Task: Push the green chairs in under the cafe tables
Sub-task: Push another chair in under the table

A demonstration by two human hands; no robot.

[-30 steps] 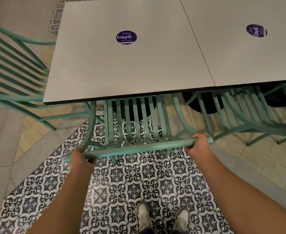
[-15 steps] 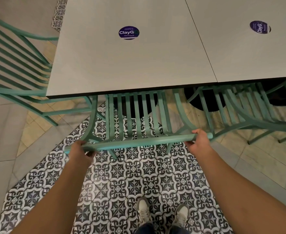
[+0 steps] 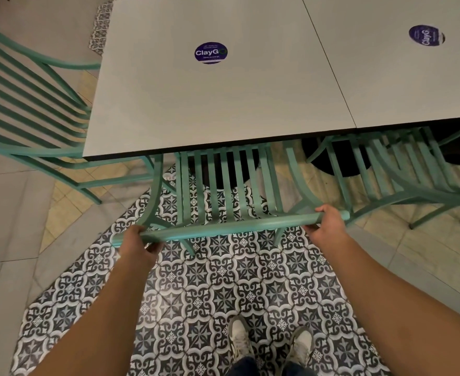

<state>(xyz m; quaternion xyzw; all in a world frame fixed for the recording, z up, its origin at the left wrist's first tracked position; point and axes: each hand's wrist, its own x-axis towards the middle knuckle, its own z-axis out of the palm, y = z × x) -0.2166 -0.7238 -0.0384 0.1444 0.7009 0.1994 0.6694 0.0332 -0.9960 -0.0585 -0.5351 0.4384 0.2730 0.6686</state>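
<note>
A green slatted chair [image 3: 231, 226] stands in front of me, its seat mostly hidden under the white cafe table [image 3: 223, 104]. My left hand [image 3: 138, 245] grips the left end of its top rail. My right hand [image 3: 327, 226] grips the right end of the same rail. A second white table [image 3: 402, 77] adjoins on the right, with another green chair [image 3: 402, 183] tucked under it. A third green chair [image 3: 28, 112] stands at the left side of the table.
Round dark table bases [image 3: 223, 172] sit under the tables behind the chair slats. Patterned floor tiles [image 3: 223, 280] lie below me, plain tiles to the left. My two shoes [image 3: 269, 346] stand just behind the chair.
The chair has slid a little further under the table, with both hands staying on the top rail. The view has shifted slightly forward.
</note>
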